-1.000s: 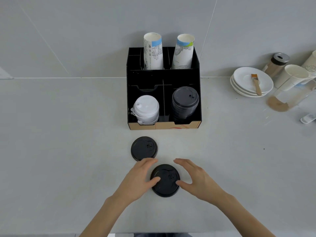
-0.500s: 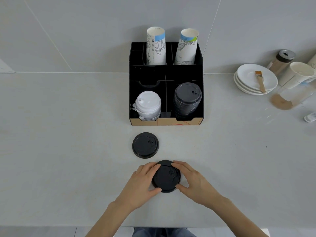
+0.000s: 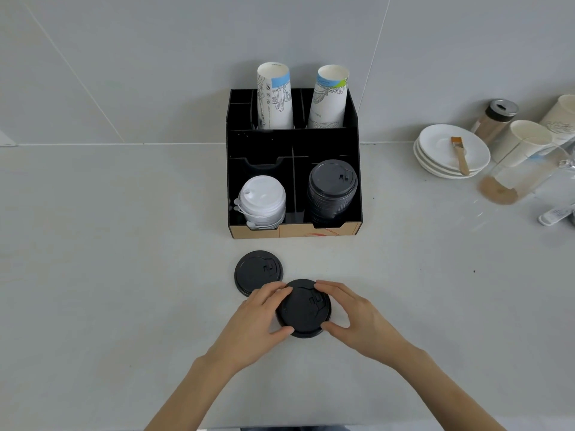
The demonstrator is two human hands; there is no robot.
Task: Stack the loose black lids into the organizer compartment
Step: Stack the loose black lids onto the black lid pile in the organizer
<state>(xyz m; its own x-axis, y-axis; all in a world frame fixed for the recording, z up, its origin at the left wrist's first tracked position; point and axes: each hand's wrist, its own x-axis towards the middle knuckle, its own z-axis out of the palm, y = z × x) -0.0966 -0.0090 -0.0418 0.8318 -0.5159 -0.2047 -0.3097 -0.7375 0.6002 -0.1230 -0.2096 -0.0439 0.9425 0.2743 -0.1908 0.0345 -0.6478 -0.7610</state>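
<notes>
A loose black lid [image 3: 303, 307] lies on the grey counter, gripped at its rim from both sides by my left hand [image 3: 253, 325] and my right hand [image 3: 354, 318]. A second loose black lid [image 3: 257, 272] lies flat just beyond my left fingers, touching or nearly touching the held one. The black organizer [image 3: 294, 141] stands against the wall. Its front right compartment holds a stack of black lids [image 3: 331, 189], and the front left holds a stack of white lids [image 3: 263, 202].
Two stacks of paper cups [image 3: 275, 96] stand in the organizer's back compartments. At the right are stacked white saucers [image 3: 435, 157] with a small brush [image 3: 460, 154], a shaker jar [image 3: 494, 121], paper cups [image 3: 525, 144] and a clear pitcher [image 3: 522, 178].
Both hands closed in on the near black lid and took hold of its rim. The lid has shifted slightly toward the second loose lid.
</notes>
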